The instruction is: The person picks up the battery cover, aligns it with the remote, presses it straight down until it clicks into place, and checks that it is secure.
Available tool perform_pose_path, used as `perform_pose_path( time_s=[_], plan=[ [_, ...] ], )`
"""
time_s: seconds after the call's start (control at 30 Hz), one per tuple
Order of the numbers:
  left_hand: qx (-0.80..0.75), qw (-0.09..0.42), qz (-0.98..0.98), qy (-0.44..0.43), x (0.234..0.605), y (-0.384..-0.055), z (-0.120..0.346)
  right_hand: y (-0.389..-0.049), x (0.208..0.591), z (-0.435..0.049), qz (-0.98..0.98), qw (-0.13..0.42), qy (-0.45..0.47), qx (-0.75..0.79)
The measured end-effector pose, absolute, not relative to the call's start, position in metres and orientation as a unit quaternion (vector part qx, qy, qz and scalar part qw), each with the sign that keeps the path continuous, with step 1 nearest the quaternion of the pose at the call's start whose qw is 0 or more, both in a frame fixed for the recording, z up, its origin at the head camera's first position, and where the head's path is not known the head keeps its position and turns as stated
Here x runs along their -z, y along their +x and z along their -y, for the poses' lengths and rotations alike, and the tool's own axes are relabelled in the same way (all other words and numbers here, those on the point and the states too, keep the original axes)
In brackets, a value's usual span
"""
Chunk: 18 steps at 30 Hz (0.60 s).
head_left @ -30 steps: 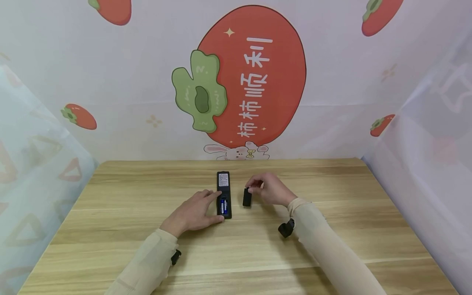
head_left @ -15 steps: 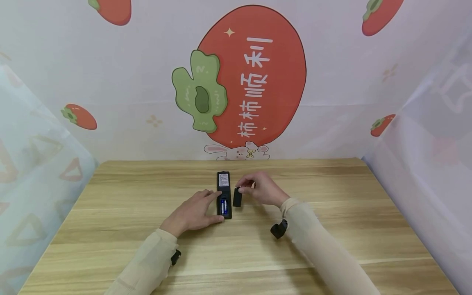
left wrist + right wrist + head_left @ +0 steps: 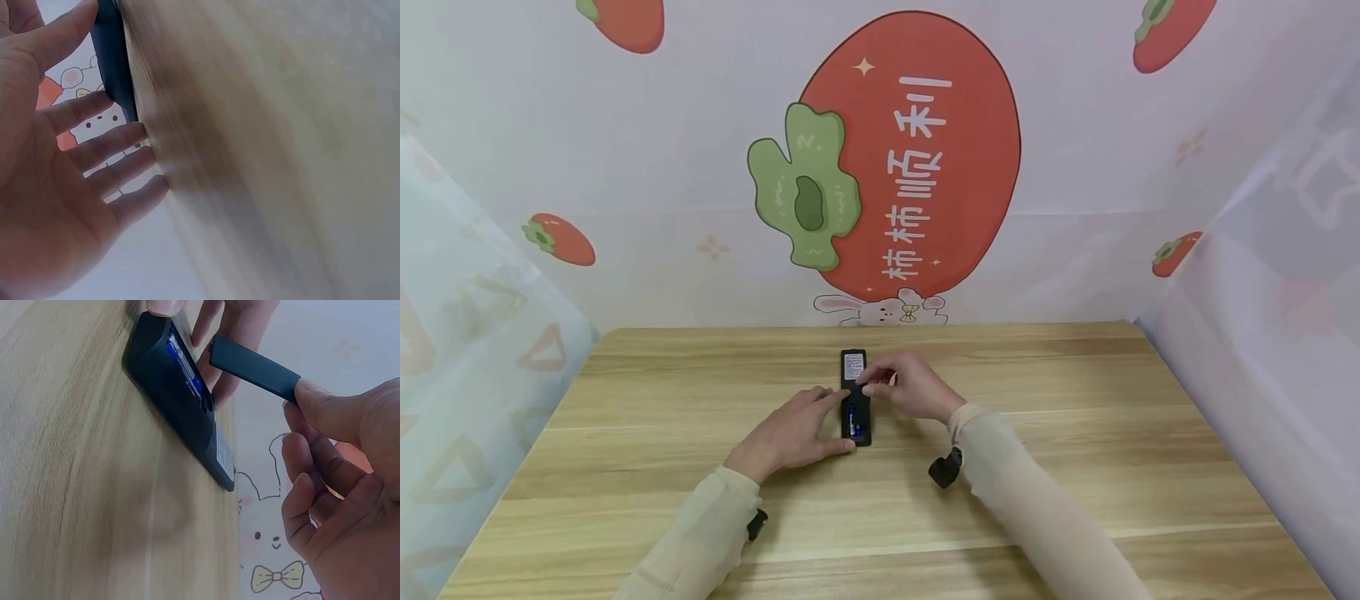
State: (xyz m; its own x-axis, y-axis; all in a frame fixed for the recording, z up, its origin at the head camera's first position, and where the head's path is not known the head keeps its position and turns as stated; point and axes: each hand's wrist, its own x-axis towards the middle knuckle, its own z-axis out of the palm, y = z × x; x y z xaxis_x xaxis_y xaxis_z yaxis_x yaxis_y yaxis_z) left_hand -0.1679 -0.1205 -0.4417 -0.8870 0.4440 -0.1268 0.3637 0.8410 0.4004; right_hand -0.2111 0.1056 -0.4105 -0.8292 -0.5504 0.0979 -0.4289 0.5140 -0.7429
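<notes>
Your left hand [image 3: 797,429] touched the face-down remote [image 3: 170,403] on the worktop [image 3: 700,358], its fingers spread and fairly straight. Your right hand [image 3: 917,390] pinched the black cover [image 3: 255,369] at 1 end, just above the remote. Blue batteries [image 3: 184,362] sat inside, so loading looked done; the cover was not yet on.

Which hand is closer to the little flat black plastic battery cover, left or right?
Right. The right hand pinches one end of the battery cover. The left hand is to the cover's left, touching the long black plastic remote control underneath.
</notes>
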Motion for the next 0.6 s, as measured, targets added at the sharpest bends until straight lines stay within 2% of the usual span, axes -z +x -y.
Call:
perform_pose_path(
  time_s=[0.6],
  plan=[
    [-0.196,0.108,-0.951,0.214,0.441,-0.1671,0.1218,-0.2169,0.4174,-0.0994,-0.868,0.104,-0.267,0.405]
  ],
)
